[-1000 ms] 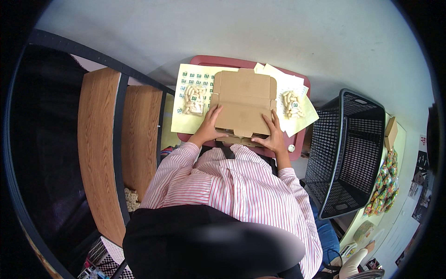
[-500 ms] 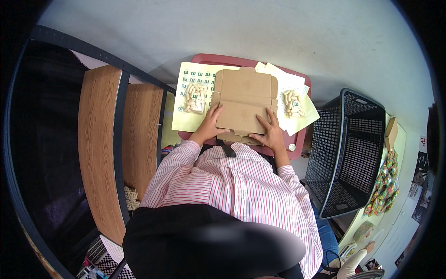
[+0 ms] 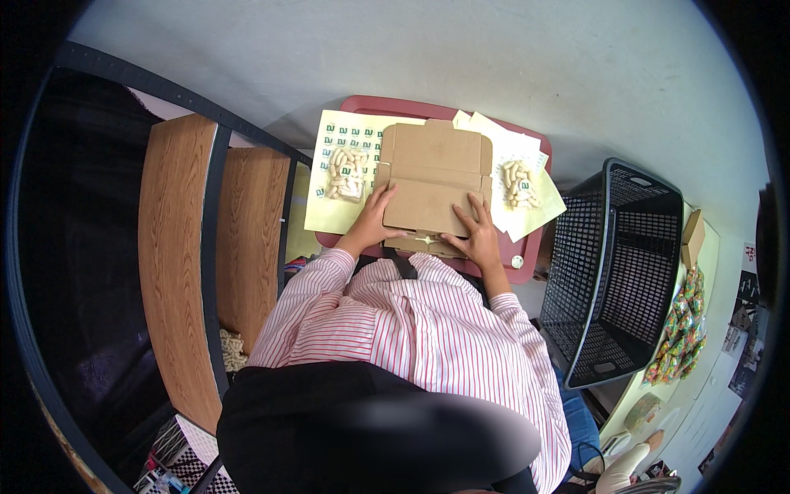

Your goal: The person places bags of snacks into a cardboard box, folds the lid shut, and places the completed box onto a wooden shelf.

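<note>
A brown cardboard box [image 3: 436,152], partly folded, lies on papers on a dark red tray-like table [image 3: 535,251]. Its far panel is spread flat, and a nearer panel is folded over toward me. My left hand [image 3: 374,221] grips the near left corner, fingers on the panel and thumb along the front edge. At the near right corner, my right hand [image 3: 479,232] does the same with its fingers spread a little. Between the thumbs, a narrow front flap [image 3: 424,241] shows a small bright gap. What lies under the folded panel is hidden.
Clear packs of pale capsule-shaped pieces rest left [image 3: 346,174] and right [image 3: 520,183] of the box. Yellow sticker sheets [image 3: 322,216] lie beneath. A black plastic crate [image 3: 613,272] stands to the right, with colourful packets [image 3: 681,325] beyond; wooden shelves [image 3: 177,263] rise at left.
Both hands stay on the box with barely any movement. The front flap has shifted slightly, and a bright gap between the thumbs shows more clearly.
</note>
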`<state>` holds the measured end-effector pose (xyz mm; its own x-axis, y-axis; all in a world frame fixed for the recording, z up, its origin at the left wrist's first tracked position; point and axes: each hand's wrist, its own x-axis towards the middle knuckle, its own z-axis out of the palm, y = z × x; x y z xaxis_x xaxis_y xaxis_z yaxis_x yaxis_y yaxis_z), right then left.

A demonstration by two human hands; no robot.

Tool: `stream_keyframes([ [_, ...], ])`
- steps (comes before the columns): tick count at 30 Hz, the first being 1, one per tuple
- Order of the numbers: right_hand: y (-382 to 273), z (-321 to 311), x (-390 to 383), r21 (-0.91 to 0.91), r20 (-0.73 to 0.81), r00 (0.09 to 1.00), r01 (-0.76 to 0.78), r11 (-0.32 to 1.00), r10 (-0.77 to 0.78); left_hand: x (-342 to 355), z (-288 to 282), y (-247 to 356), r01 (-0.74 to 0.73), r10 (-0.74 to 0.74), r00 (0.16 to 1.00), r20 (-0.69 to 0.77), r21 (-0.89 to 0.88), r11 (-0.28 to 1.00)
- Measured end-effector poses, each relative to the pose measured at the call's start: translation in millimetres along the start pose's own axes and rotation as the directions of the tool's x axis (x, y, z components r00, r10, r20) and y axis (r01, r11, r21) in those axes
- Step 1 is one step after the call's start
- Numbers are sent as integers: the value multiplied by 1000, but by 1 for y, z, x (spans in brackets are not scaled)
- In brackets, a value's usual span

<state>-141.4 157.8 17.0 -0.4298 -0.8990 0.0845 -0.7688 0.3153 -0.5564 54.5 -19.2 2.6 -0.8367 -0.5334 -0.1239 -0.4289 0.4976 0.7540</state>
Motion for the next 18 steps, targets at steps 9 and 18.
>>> stream_keyframes([
  [9, -1, -2, 0, 24, -10, 1000, -1, 1000, 1, 0, 1, 2, 1, -1, 1000, -14, -17, 1000],
  [18, -3, -2, -1, 14, -9, 1000, -1, 1000, 1, -1, 1, 1, -13, 12, 1000, -26, -15, 1000],
])
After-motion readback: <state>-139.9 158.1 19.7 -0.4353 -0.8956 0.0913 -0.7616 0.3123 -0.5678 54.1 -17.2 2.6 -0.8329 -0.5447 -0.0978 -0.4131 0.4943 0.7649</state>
